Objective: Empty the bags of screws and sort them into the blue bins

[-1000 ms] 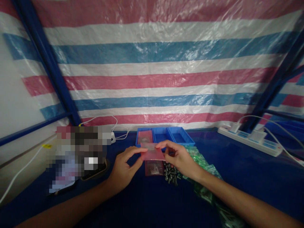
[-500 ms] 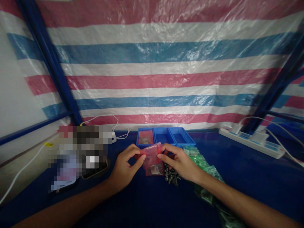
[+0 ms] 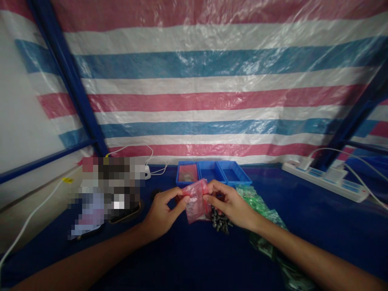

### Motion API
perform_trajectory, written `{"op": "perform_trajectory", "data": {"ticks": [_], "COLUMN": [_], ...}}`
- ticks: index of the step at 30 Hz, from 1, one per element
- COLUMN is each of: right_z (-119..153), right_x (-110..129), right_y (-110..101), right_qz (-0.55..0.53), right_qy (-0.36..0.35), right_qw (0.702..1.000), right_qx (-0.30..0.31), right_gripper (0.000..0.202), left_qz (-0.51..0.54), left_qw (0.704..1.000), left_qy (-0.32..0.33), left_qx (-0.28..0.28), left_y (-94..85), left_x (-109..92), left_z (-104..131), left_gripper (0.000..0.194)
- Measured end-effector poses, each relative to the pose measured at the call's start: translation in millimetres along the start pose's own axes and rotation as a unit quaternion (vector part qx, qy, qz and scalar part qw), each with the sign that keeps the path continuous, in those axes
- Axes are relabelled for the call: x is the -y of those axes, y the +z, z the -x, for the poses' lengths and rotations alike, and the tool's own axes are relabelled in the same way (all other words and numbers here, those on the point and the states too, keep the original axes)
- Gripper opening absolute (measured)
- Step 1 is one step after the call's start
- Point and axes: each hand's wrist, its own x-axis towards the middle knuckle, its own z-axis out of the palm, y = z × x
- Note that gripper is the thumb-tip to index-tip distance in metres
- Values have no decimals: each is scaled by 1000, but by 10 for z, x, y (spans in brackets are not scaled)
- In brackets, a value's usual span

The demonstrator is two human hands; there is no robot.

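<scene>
A small pinkish-red zip bag [image 3: 195,204] is stretched between both hands above the table. My left hand [image 3: 165,208] pinches its left edge between thumb and forefinger. At the bag's right edge, my right hand [image 3: 228,200] pinches it the same way. Whether the bag's mouth is parted I cannot tell. Under and beside the right hand lies a pile of dark screw-like parts [image 3: 220,221]. Just behind the hands stand blue bins [image 3: 233,171] joined in a row; a reddish bag [image 3: 188,173] lies in the left one.
Green-tinted plastic bags [image 3: 257,204] run along the right forearm. A white power strip [image 3: 327,182] with plugs and cables lies at the right rear. Phone-like items [image 3: 125,212] and a blurred-out area are at left. A striped sheet [image 3: 194,101] hangs behind.
The bag between my hands has tilted and now covers most of the reddish bag seen below it before. Both hands keep their pinch; the view has shifted slightly.
</scene>
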Motion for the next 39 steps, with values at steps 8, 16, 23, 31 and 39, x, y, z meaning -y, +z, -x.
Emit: {"op": "perform_trajectory", "data": {"ticks": [8,16,23,31,39], "right_z": [-1,-7,-9,-9,-15], "right_x": [0,13,-18,-22,-49], "right_y": [-1,13,3,-12,-30], "right_qz": [-33,-48,-66,-48,5], "right_qy": [16,18,22,43,19], "right_qw": [999,999,998,998,999], "right_qx": [-11,-19,4,21,34], "right_gripper": [32,33,28,59,25], "left_qz": [103,6,-30,-46,-65], "left_qw": [995,997,996,996,995], "left_qy": [-14,70,73,43,42], "left_qx": [-9,32,39,66,70], "left_y": [74,21,18,12,25], "left_x": [113,75,73,100,134], "left_z": [47,26,8,25,31], "left_gripper": [50,45,45,50,54]}}
